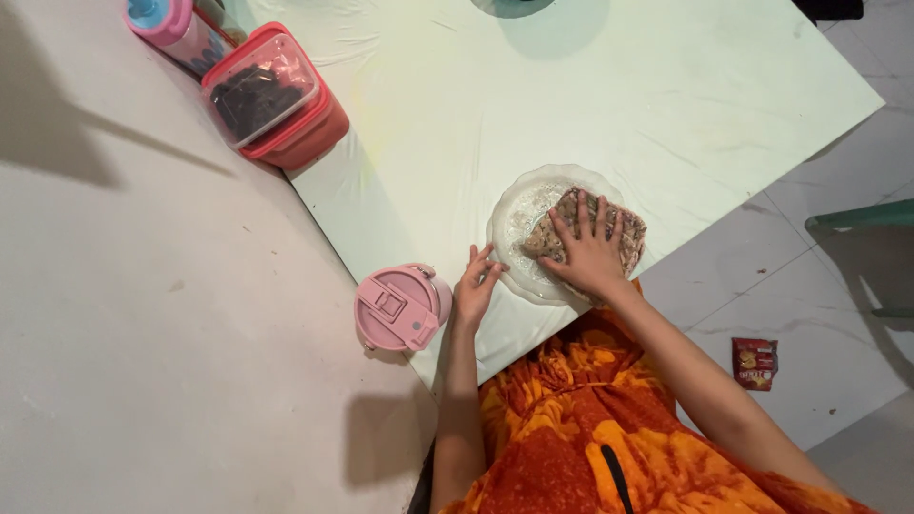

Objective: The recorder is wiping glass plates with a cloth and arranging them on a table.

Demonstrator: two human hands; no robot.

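Right now the right hand (590, 255) lies flat, fingers spread, palm down on a slab of grainy brown food (583, 231) in clear wrap; pressing on it, not gripping. Slab sits on a clear glass plate (514, 214) at centre of frame, near the counter (590, 95) edge closest to the person

Left hand (476, 290) is open, fingers loosely extended, fingertips touching the plate's left rim; holds nothing

Handling, my read:
- slab looks soft and a bit crumbly, wrap probably slick; likely sags or breaks if lifted by one end
- best hold is under both short ends or slid flat on the palm, not pinched at a corner
- plate is rigid, fragile, smooth; take it by the rim on opposite sides, both hands
- counter cover looks smooth, so plate may skate when pushed sideways
- weight seems modest for both

Around it: pink lidded cup (402, 306) just left of the left hand, at the counter corner. Red box with clear lid (274, 95) and dark contents at upper left, pink and blue bottle (171, 27) beside it. Small red packet (754, 363) on the tiled floor, lower right, well apart
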